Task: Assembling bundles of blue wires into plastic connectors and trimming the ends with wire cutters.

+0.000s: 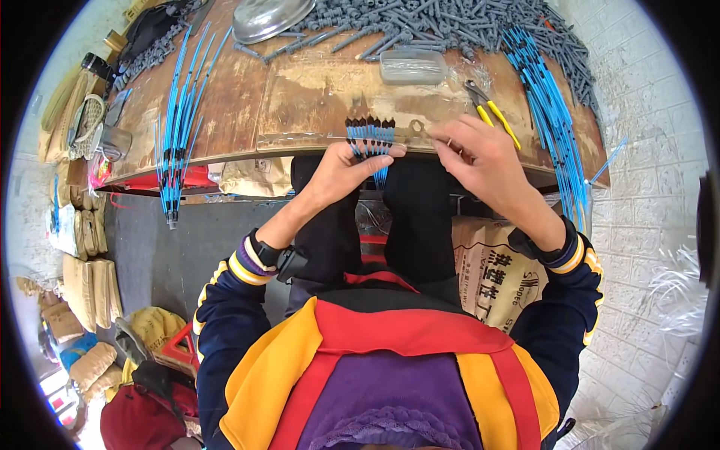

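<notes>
Wooden table (307, 90) — heaped grey parts (450, 26), metal bowl (270, 19), clear box (412, 67), pliers (490, 112), blue rods (545, 97)

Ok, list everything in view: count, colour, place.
Held rods: several, blue with black ends, left hand
Left rod bundle: one, blue, table's left
Right rod bundle: one, blue, table's right
Loose parts: uncountable, grey, far side
Metal dish: one, silver, far side
Box: one, clear, beyond hands
Pliers: one, yellow-handled, right of box
Table: one, brown, ahead
Sack: one, tan, below table's right
Clutter: many, mixed colours, left side
Left hand: one, navy sleeve, holding rods
Right hand: one, navy sleeve, beside rods
</notes>
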`<action>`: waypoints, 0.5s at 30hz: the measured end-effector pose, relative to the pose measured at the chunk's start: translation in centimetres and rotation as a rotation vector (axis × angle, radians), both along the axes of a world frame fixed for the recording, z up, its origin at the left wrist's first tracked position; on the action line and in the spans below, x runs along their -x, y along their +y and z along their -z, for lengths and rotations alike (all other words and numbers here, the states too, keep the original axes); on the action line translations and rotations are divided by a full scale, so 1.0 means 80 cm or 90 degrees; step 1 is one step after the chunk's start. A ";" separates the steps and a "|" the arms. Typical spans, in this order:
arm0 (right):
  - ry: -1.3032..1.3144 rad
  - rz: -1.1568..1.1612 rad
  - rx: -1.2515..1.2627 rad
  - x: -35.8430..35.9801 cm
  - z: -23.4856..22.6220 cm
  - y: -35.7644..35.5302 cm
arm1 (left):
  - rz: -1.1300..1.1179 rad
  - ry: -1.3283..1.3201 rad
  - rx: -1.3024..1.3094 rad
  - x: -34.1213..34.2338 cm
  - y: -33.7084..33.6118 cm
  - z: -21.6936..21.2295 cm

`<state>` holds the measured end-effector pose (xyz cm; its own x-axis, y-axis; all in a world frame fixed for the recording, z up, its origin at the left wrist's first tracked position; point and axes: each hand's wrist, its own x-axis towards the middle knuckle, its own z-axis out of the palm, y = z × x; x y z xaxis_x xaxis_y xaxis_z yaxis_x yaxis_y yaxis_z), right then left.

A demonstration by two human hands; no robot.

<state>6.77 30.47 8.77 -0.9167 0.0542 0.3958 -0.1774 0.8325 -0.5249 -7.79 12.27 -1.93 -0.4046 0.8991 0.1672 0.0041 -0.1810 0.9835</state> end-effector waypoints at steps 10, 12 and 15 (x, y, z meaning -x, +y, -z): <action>-0.009 -0.004 0.022 0.014 0.019 -0.011 | 0.033 -0.074 -0.004 0.009 0.005 0.001; -0.010 -0.009 0.024 0.016 0.019 -0.010 | 0.028 -0.066 0.000 0.010 0.006 0.000; -0.014 -0.002 0.041 0.018 0.018 -0.010 | 0.026 -0.064 0.001 0.010 0.007 0.002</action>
